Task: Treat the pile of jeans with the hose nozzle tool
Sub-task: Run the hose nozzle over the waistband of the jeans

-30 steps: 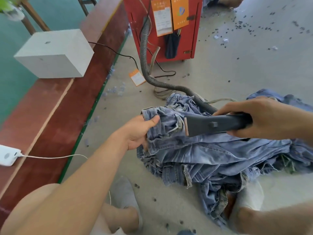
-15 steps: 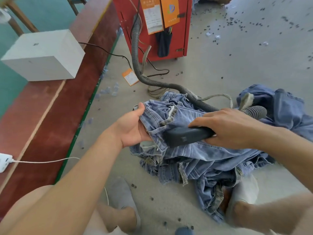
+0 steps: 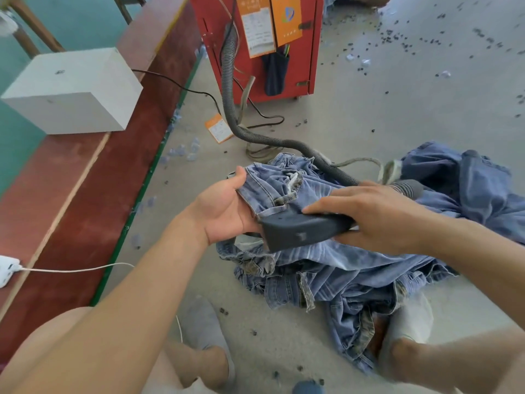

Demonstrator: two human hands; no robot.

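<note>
A pile of faded blue jeans [image 3: 335,268] lies on the concrete floor in front of me. My left hand [image 3: 224,209] grips the waistband of the top pair at the pile's left edge, thumb over the denim. My right hand [image 3: 366,214] grips the dark grey hose nozzle tool [image 3: 298,230], whose flat mouth presses on the denim just right of my left hand. A ribbed grey hose [image 3: 250,135] runs from the nozzle's back end across the pile up to a red machine [image 3: 255,38].
A second heap of darker jeans [image 3: 466,177] lies at the right. A red-brown ledge [image 3: 85,194] with a white box [image 3: 74,89] and a white power strip [image 3: 7,270] runs along the left. My feet [image 3: 204,336] flank the pile. Dark debris dots the floor.
My right hand has moved the nozzle left and toward me across the jeans, close to my left hand. My left hand has shifted its grip on the waistband, lifting it slightly.
</note>
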